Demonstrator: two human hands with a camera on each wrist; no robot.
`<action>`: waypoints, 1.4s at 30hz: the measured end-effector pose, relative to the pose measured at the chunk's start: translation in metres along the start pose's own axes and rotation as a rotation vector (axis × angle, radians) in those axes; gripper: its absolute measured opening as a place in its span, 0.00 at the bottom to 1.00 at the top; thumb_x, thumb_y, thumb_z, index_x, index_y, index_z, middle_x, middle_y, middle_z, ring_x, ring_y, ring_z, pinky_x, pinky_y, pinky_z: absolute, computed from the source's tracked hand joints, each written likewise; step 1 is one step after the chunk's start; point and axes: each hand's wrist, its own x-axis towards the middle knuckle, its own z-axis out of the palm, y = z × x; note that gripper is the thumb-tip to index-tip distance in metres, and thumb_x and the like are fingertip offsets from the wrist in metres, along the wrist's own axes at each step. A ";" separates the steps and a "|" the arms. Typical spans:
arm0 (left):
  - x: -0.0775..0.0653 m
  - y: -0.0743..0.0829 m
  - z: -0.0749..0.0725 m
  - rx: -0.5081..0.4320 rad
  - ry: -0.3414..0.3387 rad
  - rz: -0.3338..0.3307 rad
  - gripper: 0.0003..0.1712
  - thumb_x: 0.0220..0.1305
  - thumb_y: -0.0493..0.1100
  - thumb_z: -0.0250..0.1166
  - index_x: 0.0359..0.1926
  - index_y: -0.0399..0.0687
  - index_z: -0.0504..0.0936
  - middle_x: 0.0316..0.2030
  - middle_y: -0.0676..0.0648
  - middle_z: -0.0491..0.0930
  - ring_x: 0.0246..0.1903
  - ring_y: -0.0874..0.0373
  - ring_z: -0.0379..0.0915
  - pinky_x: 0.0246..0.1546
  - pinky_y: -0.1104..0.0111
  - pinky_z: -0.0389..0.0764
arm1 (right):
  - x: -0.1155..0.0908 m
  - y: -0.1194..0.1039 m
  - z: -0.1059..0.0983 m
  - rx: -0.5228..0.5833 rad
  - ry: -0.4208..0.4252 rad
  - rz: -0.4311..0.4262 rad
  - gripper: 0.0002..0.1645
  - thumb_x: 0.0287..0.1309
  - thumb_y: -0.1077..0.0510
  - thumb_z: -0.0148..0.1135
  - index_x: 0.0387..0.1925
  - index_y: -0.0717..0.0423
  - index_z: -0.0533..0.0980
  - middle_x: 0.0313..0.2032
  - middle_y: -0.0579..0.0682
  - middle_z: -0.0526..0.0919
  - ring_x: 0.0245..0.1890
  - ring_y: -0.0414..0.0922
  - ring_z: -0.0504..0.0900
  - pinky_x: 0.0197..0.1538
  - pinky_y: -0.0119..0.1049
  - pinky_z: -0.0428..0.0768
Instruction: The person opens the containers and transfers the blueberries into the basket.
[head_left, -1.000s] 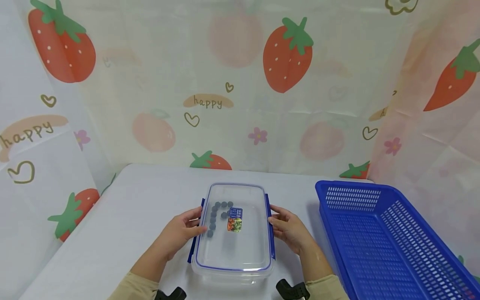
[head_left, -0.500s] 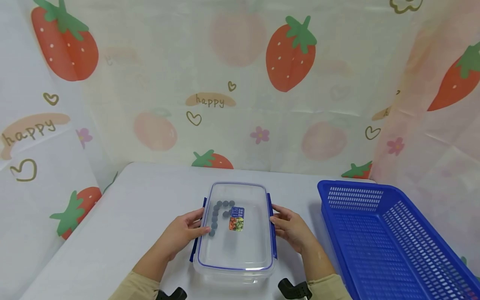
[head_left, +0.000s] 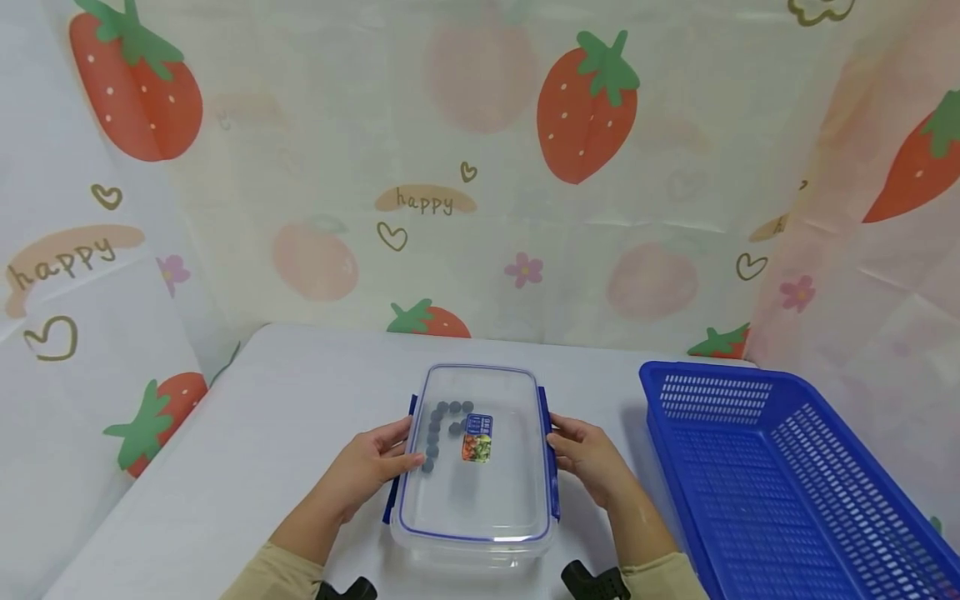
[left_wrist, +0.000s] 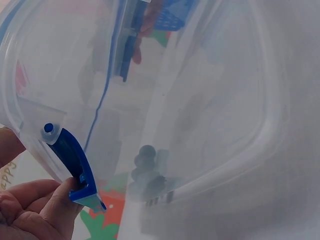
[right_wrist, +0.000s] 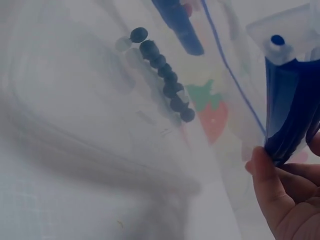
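Note:
A clear lidded food container (head_left: 502,504) with a blue seal line and blue side latches sits on the white table. Through its lid show several dark round beads (head_left: 432,438), most of them in a curved row, beside a colourful label (head_left: 476,448). My left hand (head_left: 367,468) grips the left side, thumb over the lid edge; in the left wrist view that thumb meets the tip of an outward-swung latch (left_wrist: 75,155). On the opposite side my right hand (head_left: 588,462) pinches the right latch (right_wrist: 290,105), its thumb at the lower end. Some right fingers are hidden behind the container.
A large blue plastic basket (head_left: 772,492) with slotted walls stands to the right, beside my right forearm. White table surface (head_left: 292,400) extends left of and behind the container. A strawberry-printed curtain (head_left: 495,217) closes off the back and sides.
The head view has turned slightly, so everything appears a little further right. Both hands stay at the container's sides, and the beads keep their layout.

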 end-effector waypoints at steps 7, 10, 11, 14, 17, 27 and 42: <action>-0.001 -0.001 0.000 -0.012 0.002 0.012 0.40 0.52 0.42 0.69 0.65 0.41 0.62 0.62 0.43 0.65 0.59 0.50 0.64 0.52 0.62 0.69 | 0.002 -0.001 -0.004 -0.017 -0.038 0.007 0.25 0.64 0.69 0.44 0.61 0.73 0.60 0.49 0.62 0.76 0.38 0.40 0.78 0.45 0.36 0.76; 0.000 -0.002 0.000 -0.013 0.003 0.016 0.40 0.52 0.42 0.68 0.65 0.41 0.62 0.62 0.43 0.65 0.59 0.50 0.64 0.52 0.62 0.69 | 0.003 0.004 -0.007 0.013 -0.015 0.036 0.23 0.64 0.70 0.41 0.60 0.73 0.61 0.45 0.59 0.78 0.36 0.40 0.77 0.43 0.35 0.76; 0.000 -0.002 0.000 -0.010 0.004 0.014 0.40 0.52 0.42 0.69 0.65 0.41 0.63 0.62 0.43 0.65 0.59 0.50 0.64 0.52 0.62 0.69 | 0.003 0.006 -0.007 0.021 -0.003 0.046 0.23 0.64 0.70 0.41 0.60 0.73 0.62 0.44 0.57 0.79 0.35 0.41 0.77 0.43 0.35 0.75; 0.000 -0.003 0.000 0.001 0.007 0.009 0.40 0.52 0.43 0.69 0.65 0.42 0.63 0.62 0.43 0.65 0.59 0.50 0.64 0.53 0.62 0.69 | 0.004 0.012 -0.008 0.031 0.038 0.060 0.22 0.64 0.69 0.42 0.59 0.73 0.63 0.41 0.56 0.80 0.35 0.42 0.78 0.44 0.37 0.76; 0.000 -0.003 0.000 0.007 0.011 0.004 0.41 0.51 0.44 0.69 0.65 0.42 0.63 0.62 0.43 0.65 0.59 0.50 0.64 0.53 0.61 0.69 | 0.004 0.017 -0.007 0.012 0.065 0.062 0.24 0.61 0.70 0.46 0.59 0.71 0.64 0.41 0.57 0.79 0.37 0.42 0.78 0.47 0.39 0.76; -0.001 -0.002 0.001 0.007 0.015 0.013 0.42 0.50 0.45 0.70 0.65 0.42 0.63 0.62 0.43 0.65 0.59 0.50 0.64 0.53 0.60 0.69 | 0.004 0.015 -0.006 -0.082 0.088 0.029 0.25 0.58 0.70 0.51 0.58 0.71 0.65 0.49 0.65 0.74 0.47 0.52 0.77 0.52 0.44 0.74; -0.005 0.000 0.001 0.121 0.043 -0.003 0.41 0.51 0.50 0.69 0.64 0.42 0.65 0.60 0.42 0.68 0.57 0.50 0.68 0.52 0.60 0.70 | -0.006 -0.001 0.003 -0.027 0.074 0.051 0.25 0.57 0.61 0.59 0.54 0.72 0.69 0.46 0.60 0.78 0.36 0.44 0.79 0.45 0.37 0.78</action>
